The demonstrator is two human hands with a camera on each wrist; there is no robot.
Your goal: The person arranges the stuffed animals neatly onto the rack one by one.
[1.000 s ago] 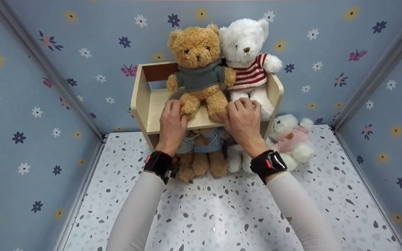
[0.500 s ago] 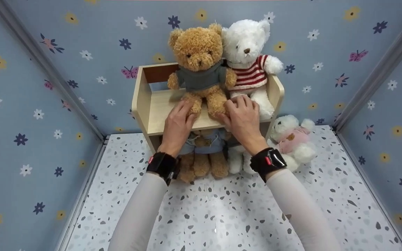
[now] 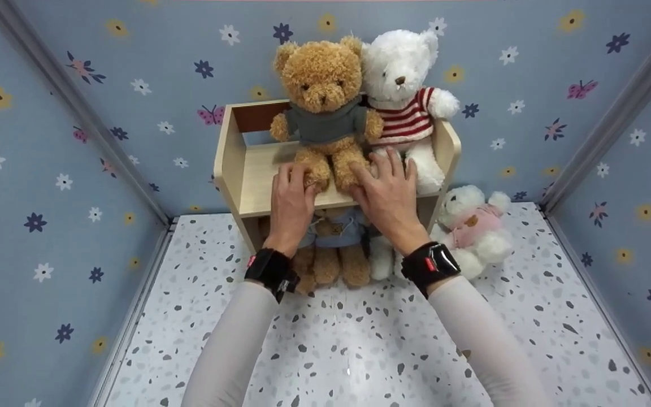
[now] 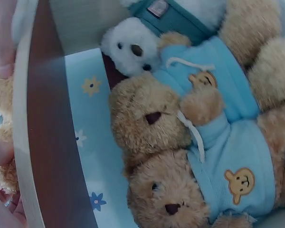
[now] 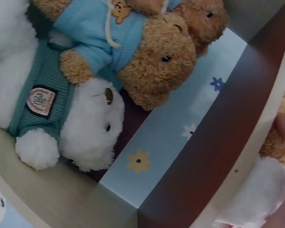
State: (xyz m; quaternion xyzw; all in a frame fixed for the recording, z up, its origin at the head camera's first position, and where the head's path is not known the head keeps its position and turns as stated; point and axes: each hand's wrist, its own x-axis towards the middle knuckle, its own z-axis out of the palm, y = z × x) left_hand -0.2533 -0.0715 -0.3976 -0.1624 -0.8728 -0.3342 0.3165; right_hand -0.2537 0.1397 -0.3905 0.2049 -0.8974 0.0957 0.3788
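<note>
A curly brown teddy bear (image 3: 325,73) in a grey-green sweater sits on the top shelf of a pale wooden shelf unit (image 3: 226,152). My left hand (image 3: 291,206) grips its foot on the left. My right hand (image 3: 387,198) holds its other foot, thumb in front, with the remaining fingers spread toward the neighbouring bear's leg. That neighbour, a white teddy bear (image 3: 402,70) in a red-striped sweater, sits against the right side panel. Parts of hands and brown fur show beyond the board edge in both wrist views.
Below, the lower shelf holds teddy bears in blue hoodies (image 4: 228,156) and a white bear (image 5: 92,128) in a green sweater. Another white bear (image 3: 475,226) in pink sits on the speckled floor (image 3: 325,350), right of the unit. Flowered walls (image 3: 65,226) enclose the space.
My left hand has shifted slightly right along with the brown bear's foot. The bear sits slightly further right. My right hand has moved slightly left and its fingers have spread.
</note>
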